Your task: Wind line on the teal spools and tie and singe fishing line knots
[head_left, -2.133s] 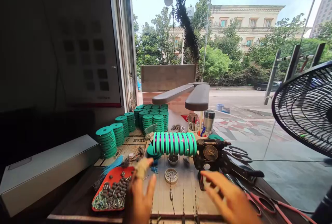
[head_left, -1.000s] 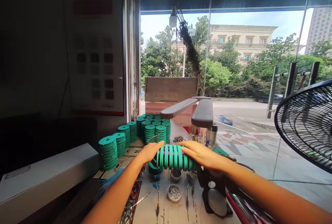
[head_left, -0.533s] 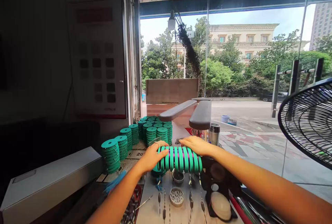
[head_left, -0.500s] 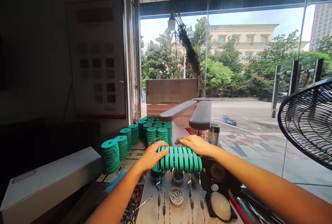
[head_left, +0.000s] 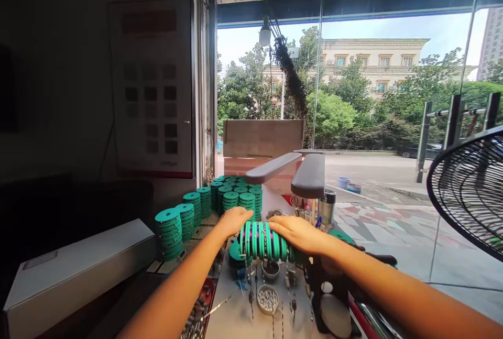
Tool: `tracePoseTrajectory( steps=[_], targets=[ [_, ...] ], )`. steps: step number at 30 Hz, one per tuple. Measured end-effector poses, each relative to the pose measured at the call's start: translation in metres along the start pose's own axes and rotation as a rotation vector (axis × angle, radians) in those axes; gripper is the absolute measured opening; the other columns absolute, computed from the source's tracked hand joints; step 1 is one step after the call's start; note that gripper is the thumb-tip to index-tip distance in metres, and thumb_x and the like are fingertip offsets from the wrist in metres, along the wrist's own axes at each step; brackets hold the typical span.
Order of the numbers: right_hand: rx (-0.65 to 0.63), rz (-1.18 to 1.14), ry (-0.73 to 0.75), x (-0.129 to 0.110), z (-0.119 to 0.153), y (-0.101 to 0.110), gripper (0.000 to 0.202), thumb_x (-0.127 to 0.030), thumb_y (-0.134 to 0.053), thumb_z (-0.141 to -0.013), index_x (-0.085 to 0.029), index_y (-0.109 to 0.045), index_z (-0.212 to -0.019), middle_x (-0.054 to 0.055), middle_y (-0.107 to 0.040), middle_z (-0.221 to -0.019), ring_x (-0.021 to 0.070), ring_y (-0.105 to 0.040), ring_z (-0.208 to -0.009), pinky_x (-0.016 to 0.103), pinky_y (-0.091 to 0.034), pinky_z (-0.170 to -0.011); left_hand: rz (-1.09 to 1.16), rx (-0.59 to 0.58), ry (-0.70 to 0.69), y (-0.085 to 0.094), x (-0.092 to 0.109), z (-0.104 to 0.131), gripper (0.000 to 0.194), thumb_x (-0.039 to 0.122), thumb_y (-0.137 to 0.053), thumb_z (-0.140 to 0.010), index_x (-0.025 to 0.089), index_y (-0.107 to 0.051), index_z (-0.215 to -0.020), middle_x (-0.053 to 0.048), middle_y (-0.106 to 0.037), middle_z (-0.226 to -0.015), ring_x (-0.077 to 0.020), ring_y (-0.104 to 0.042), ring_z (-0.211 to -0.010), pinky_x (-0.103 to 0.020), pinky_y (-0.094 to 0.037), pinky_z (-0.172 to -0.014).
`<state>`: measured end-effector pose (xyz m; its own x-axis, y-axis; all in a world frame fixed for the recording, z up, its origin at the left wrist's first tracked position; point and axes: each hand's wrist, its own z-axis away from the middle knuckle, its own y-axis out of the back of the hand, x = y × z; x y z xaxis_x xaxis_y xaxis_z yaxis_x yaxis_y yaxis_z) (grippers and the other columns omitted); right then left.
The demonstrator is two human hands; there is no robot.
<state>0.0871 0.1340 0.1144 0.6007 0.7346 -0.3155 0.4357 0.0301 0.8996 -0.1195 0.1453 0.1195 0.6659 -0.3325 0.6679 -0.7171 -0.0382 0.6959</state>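
Note:
A horizontal row of green discs (head_left: 263, 240) with purple between them spans the space between my hands, above the work surface. My left hand (head_left: 236, 221) rests at the row's upper left end, fingers bent over it. My right hand (head_left: 295, 231) lies across the top of its right part with the fingers stretched to the left. Dark weights on thin lines (head_left: 294, 305) hang below the discs. Beneath them stand a round dish of small white pieces (head_left: 268, 299) and a darker dish (head_left: 270, 270).
Stacked green spools (head_left: 168, 234) stand at the left and back. A long white box (head_left: 78, 271) lies at the left, a red tray of small metal parts (head_left: 200, 310) nearer. A lamp with grey arms (head_left: 308, 174) overhangs the back; a black fan (head_left: 467, 192) stands right.
My left hand has shifted up and my right hand has slid left over the discs. The hanging weights have swung. The view has turned slightly left.

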Motion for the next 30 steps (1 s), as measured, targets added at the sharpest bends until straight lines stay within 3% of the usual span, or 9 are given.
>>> tracePoseTrajectory(
  steps=[3, 9, 14, 17, 19, 21, 24, 27, 30],
  targets=[
    [-0.052, -0.027, 0.007, 0.004, -0.008, 0.005, 0.045, -0.040, -0.025, -0.093, -0.016, -0.064, -0.096, 0.009, -0.068, -0.093, 0.0224, -0.062, -0.081, 0.034, -0.046, -0.075, -0.014, 0.001, -0.087, 0.006, 0.008, 0.014, 0.022, 0.029, -0.048, -0.086, 0.013, -0.060, -0.094, -0.005, -0.064, -0.098, -0.0196, -0.058, -0.095, -0.039, -0.044, -0.085],
    [-0.073, -0.065, 0.034, 0.013, -0.023, 0.004, 0.043, -0.036, -0.031, -0.092, -0.014, -0.066, -0.086, 0.007, -0.070, -0.090, 0.0202, -0.062, -0.080, 0.029, -0.047, -0.075, -0.018, -0.132, -0.189, 0.010, 0.012, 0.031, 0.026, 0.023, -0.055, -0.074, 0.013, -0.063, -0.097, -0.008, -0.065, -0.104, -0.0206, -0.056, -0.100, -0.030, -0.041, -0.088],
    [0.162, -0.020, -0.003, 0.006, -0.020, 0.009, 0.030, -0.027, -0.038, -0.089, -0.014, -0.064, -0.080, 0.008, -0.067, -0.080, 0.0210, -0.059, -0.074, 0.032, -0.044, -0.070, -0.038, -0.149, -0.201, 0.006, 0.000, 0.020, 0.024, 0.027, -0.048, -0.081, 0.013, -0.063, -0.095, -0.008, -0.066, -0.100, -0.0199, -0.058, -0.096, -0.033, -0.043, -0.086],
    [0.332, -0.016, 0.016, -0.016, 0.000, 0.015, 0.023, -0.023, -0.039, -0.089, -0.015, -0.060, -0.089, 0.009, -0.064, -0.093, 0.0214, -0.055, -0.089, 0.034, -0.040, -0.081, -0.045, -0.159, -0.200, 0.003, -0.003, 0.014, 0.021, 0.025, -0.046, -0.084, 0.012, -0.063, -0.089, -0.006, -0.068, -0.091, -0.0181, -0.062, -0.089, -0.036, -0.046, -0.081],
    [0.364, -0.007, 0.060, -0.034, 0.017, 0.010, 0.020, -0.024, -0.040, -0.088, -0.017, -0.060, -0.089, 0.008, -0.063, -0.092, 0.0205, -0.054, -0.089, 0.031, -0.040, -0.081, -0.055, -0.128, -0.199, 0.002, 0.000, 0.014, 0.020, 0.022, -0.047, -0.084, 0.012, -0.062, -0.091, -0.007, -0.068, -0.095, -0.0184, -0.062, -0.090, -0.036, -0.046, -0.081],
    [0.247, 0.082, 0.120, -0.048, 0.033, -0.007, 0.020, -0.020, -0.041, -0.088, -0.017, -0.061, -0.083, 0.007, -0.064, -0.082, 0.0196, -0.057, -0.079, 0.028, -0.043, -0.071, -0.075, -0.068, -0.209, 0.000, 0.008, 0.015, 0.022, 0.016, -0.048, -0.079, 0.013, -0.062, -0.096, -0.009, -0.067, -0.103, -0.0190, -0.060, -0.096, -0.034, -0.044, -0.085],
    [-0.158, 0.308, 0.062, -0.056, 0.044, -0.053, 0.021, -0.006, -0.047, -0.078, -0.017, -0.064, -0.079, 0.007, -0.067, -0.081, 0.0187, -0.062, -0.070, 0.025, -0.045, -0.061, -0.135, -0.010, -0.237, -0.002, 0.024, 0.020, 0.029, 0.006, -0.045, -0.071, 0.018, -0.068, -0.085, -0.005, -0.070, -0.097, -0.0191, -0.060, -0.094, -0.031, -0.042, -0.086],
    [-0.242, 0.341, -0.016, -0.050, 0.037, -0.100, 0.023, -0.001, -0.058, -0.068, -0.013, -0.066, -0.085, 0.011, -0.068, -0.087, 0.0223, -0.065, -0.070, 0.027, -0.048, -0.057, -0.210, 0.011, -0.235, -0.004, 0.035, 0.025, 0.032, 0.005, -0.042, -0.068, 0.020, -0.070, -0.073, -0.004, -0.073, -0.085, -0.0209, -0.062, -0.085, -0.032, -0.043, -0.079],
    [-0.203, 0.343, -0.109, -0.036, 0.024, -0.130, 0.015, -0.003, -0.053, -0.079, -0.008, -0.065, -0.087, 0.012, -0.068, -0.083, 0.0217, -0.066, -0.069, 0.030, -0.051, -0.056, -0.258, 0.021, -0.241, -0.004, 0.039, 0.030, 0.028, 0.010, -0.045, -0.069, 0.020, -0.071, -0.077, -0.005, -0.073, -0.087, -0.0224, -0.063, -0.085, -0.032, -0.044, -0.077]
  ],
)
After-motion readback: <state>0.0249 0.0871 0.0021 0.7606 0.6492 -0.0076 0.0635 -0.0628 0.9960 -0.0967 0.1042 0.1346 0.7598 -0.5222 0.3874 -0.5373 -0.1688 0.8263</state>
